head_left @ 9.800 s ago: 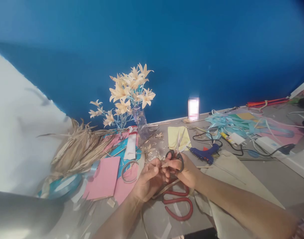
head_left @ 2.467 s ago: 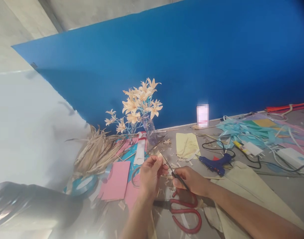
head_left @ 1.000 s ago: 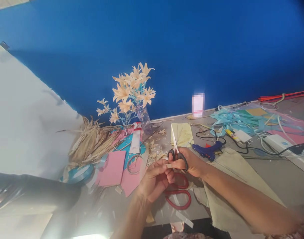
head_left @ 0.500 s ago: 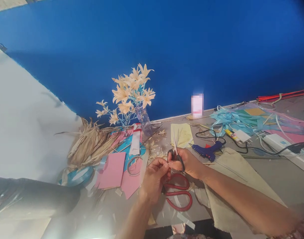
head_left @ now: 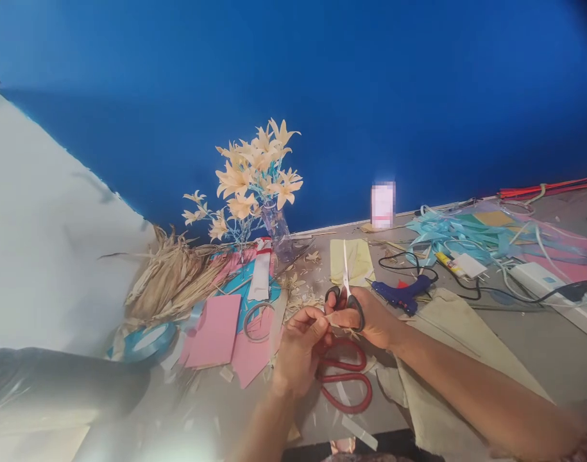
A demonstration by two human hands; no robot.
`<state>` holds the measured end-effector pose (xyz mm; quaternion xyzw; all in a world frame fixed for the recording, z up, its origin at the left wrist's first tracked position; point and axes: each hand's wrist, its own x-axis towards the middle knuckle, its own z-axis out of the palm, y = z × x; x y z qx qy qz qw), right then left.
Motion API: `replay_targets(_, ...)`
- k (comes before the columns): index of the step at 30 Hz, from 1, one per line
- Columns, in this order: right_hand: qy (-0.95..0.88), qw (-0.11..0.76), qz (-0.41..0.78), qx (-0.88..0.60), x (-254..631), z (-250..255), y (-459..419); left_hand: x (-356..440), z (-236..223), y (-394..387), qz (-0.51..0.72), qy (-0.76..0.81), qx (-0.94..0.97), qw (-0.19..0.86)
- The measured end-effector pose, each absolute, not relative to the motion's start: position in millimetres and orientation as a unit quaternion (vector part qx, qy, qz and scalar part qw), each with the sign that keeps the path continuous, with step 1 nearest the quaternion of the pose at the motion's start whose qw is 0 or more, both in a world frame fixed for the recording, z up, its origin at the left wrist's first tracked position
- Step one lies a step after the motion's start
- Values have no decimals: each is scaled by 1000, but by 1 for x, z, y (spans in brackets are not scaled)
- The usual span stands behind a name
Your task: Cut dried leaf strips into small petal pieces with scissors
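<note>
In my right hand (head_left: 376, 321) is a pair of small black-handled scissors (head_left: 346, 273), blades pointing up and away from me. Their blades now look nearly together. My left hand (head_left: 297, 353) is closed in a pinch, its fingertips meeting my right fingers. Between them shows a small pale strip (head_left: 332, 318), thin like a petal or a piece of dried husk. Just below my hands lie large red-handled scissors (head_left: 364, 393), their blades hidden by my left hand. Pale scraps (head_left: 300, 300) are scattered behind my left hand.
Cream artificial lilies (head_left: 242, 179) stand in a clear bottle (head_left: 280, 237) at the back. Left are dried husks (head_left: 163, 276), blue ribbon (head_left: 151, 343), pink sheets (head_left: 215, 330) and a tape roll (head_left: 258, 322). Right are a blue glue gun (head_left: 401, 293), beige cloth (head_left: 447, 359) and a power strip (head_left: 538, 282).
The scissors' blades have come closer together and swung slightly to the right. More of the pale strip shows between my fingers. My left hand has hardly moved.
</note>
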<state>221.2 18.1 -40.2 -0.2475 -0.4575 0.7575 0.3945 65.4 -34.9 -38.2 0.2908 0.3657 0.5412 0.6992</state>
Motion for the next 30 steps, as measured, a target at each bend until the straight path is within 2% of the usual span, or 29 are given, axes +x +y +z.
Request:
replay_targets(3, -461, 384, 755, -265, 219, -39, 15, 64, -41, -35, 522, 382, 325, 690)
replay_targets(7, -403, 350, 815, -225, 224, -36, 16, 59, -45, -33, 508, 321, 296, 742)
replay_targets(9, -359, 362, 834, -213, 226, -33, 18, 56, -45, -30, 522, 298, 283, 747)
replay_targets(12, -376, 396, 811, -211, 226, -30, 18, 54, -44, -26, 538, 306, 299, 726)
replay_targets(16, -463, 377, 757, -266, 221, -30, 14, 58, -42, -26, 530, 353, 346, 689)
replay_targets(23, -402, 347, 818, -221, 227, -36, 21, 61, -45, -28, 509, 282, 290, 760)
replay_targets(30, -448, 375, 770, -256, 221, -31, 15, 65, -42, -27, 528, 322, 294, 729)
